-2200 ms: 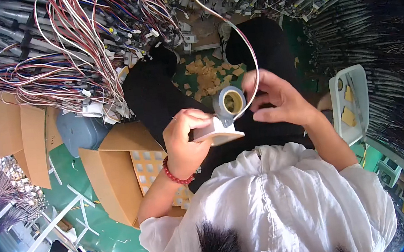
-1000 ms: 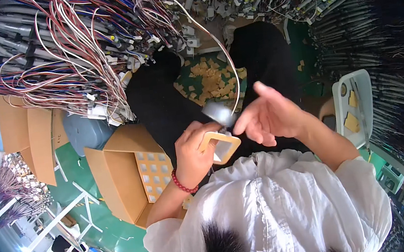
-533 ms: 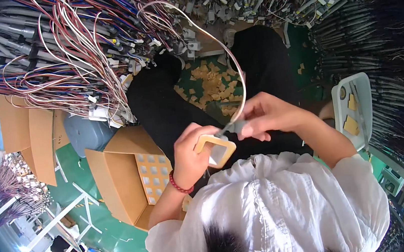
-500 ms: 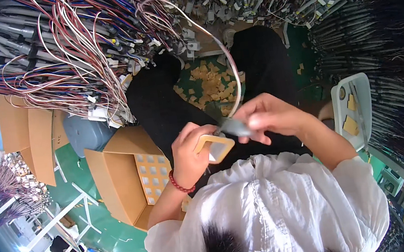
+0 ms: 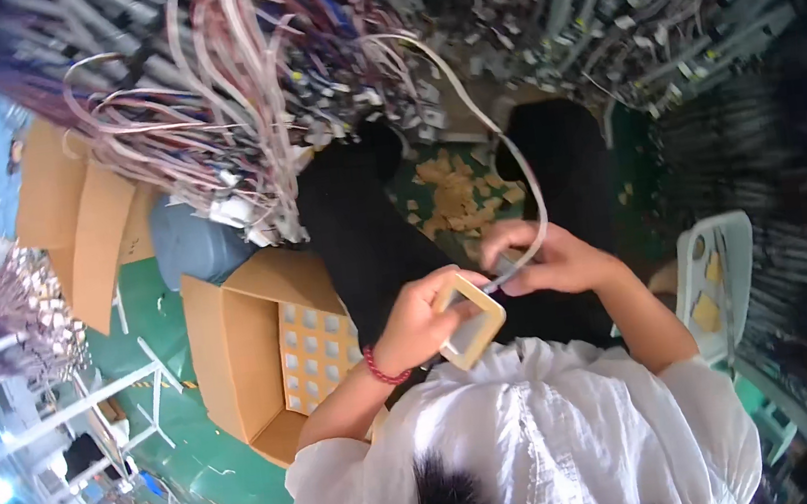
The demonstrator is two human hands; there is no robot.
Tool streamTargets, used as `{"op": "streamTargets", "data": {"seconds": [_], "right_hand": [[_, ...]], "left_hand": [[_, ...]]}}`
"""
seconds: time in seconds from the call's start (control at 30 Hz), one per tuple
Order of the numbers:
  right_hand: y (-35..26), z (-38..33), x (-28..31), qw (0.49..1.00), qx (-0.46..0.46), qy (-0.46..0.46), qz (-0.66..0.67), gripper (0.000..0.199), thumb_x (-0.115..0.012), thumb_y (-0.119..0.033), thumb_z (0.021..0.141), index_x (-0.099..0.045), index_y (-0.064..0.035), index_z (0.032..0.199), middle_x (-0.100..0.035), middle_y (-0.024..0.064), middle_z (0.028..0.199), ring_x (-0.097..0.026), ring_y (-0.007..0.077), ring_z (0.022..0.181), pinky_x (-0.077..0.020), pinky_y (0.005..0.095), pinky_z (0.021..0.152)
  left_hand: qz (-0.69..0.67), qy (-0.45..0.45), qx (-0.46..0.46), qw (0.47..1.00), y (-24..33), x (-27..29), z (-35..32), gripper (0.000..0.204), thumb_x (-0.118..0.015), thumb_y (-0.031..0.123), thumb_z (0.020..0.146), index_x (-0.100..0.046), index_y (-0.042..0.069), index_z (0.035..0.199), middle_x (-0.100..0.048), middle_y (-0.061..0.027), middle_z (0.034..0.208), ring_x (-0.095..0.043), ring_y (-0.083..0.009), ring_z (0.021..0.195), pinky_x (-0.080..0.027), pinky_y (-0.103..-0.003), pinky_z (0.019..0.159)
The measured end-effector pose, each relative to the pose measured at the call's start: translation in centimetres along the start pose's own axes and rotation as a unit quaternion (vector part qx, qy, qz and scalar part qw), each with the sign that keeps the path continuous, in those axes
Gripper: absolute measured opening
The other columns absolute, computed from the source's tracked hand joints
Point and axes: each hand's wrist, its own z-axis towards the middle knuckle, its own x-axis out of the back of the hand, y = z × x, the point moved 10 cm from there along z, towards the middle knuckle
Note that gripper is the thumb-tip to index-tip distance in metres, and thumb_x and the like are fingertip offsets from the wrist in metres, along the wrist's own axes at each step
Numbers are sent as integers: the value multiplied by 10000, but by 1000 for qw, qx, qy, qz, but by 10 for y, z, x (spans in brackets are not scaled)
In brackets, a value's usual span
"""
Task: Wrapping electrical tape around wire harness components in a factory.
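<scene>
My left hand [image 5: 420,322] is closed on the edge of a square, tan-rimmed frame [image 5: 486,339] with rounded corners and a pale grey middle, tilted above my lap. A pale, thin cable [image 5: 528,176] arcs down from the wire bundles, passes over the fingers of my right hand [image 5: 564,260] and reaches the frame's upper edge. Those right fingers are curled around a small grey piece [image 5: 506,264], mostly hidden, beside the cable end. Whether the piece joins the cable I cannot tell.
An open cardboard box [image 5: 219,363] holding rows of square pieces [image 5: 312,359] stands to my left. Behind it is a blue-grey stool [image 5: 189,246]. Thick wire bundles [image 5: 204,105] hang ahead. Tan scraps [image 5: 452,194] litter the floor between my legs. At right sits a white tray [image 5: 738,251].
The view has shifted, with the surroundings now lower and further right. The frame has turned on edge in my left hand. My right hand has curled in, and the cable now crosses its fingers.
</scene>
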Motion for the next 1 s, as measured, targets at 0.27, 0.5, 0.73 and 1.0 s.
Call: {"op": "streamTargets", "data": {"seconds": [0.27, 0.5, 0.73, 1.0], "right_hand": [[-2, -24, 1, 973, -164, 127, 100, 80, -600, -38, 794, -649, 26, 802, -609, 87, 784, -574, 127, 623, -462, 241, 540], [-30, -83, 23, 962, -209, 145, 101, 105, -620, -44, 745, -621, 46, 689, -605, 141, 698, -581, 215, 636, -464, 305, 572], [-14, -94, 69, 718, 11, 411, -562, 165, -653, -17, 753, -640, -63, 910, -509, 141, 1074, -504, 354, 985, -436, 416, 828], [-6, -97, 61, 653, -14, 442, -615, 175, -665, -72, 755, -633, -87, 927, -497, 172, 1160, -478, 414, 1076, -404, 498, 912]], "left_hand": [[526, 96, -370, 759, 89, -11, -12, 263, -623, 46, 662, -686, 140, 900, -551, -13, 728, -579, -193, 680, -482, -306, 541], [524, 228, -181, 800, 50, 107, 25, 187, -640, 129, 772, -617, 81, 951, -584, -107, 862, -599, -289, 827, -504, -380, 709], [479, 205, -186, 833, 52, 79, 86, 702, -726, 254, 734, -413, 41, 1325, -512, -185, 1245, -477, -348, 1168, -382, -402, 995], [546, 532, -370, 531, 202, 134, 51, 383, -734, 128, 740, -603, 99, 1098, -630, -66, 990, -612, -248, 891, -498, -345, 752]]}}
